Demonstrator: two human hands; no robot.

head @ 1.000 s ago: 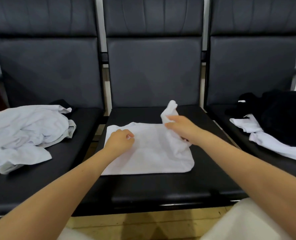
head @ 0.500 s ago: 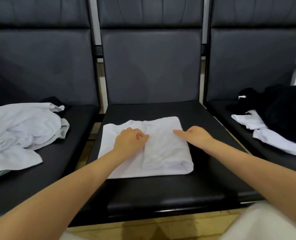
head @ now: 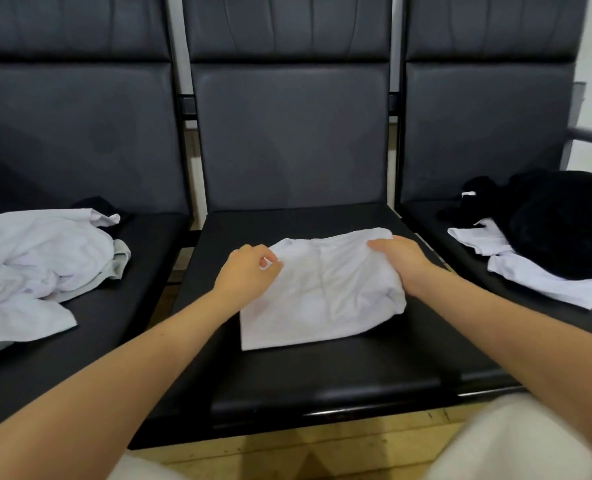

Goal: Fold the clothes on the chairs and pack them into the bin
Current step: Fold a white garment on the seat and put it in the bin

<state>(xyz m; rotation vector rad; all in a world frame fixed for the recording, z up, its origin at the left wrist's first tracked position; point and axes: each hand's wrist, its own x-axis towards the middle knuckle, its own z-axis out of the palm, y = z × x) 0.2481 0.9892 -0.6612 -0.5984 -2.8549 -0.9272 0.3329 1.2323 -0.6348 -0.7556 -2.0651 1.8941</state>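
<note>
Head view: left hand (head: 249,271) pinching left edge of folded white garment (head: 322,292) on middle seat (head: 322,382); right hand (head: 398,259) gripping right edge.

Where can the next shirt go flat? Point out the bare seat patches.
Best: the middle seat in front of the folded white garment held by the left hand and right hand. Also the left seat's inner strip beside the white pile. The right seat is crowded by black clothes.
</note>
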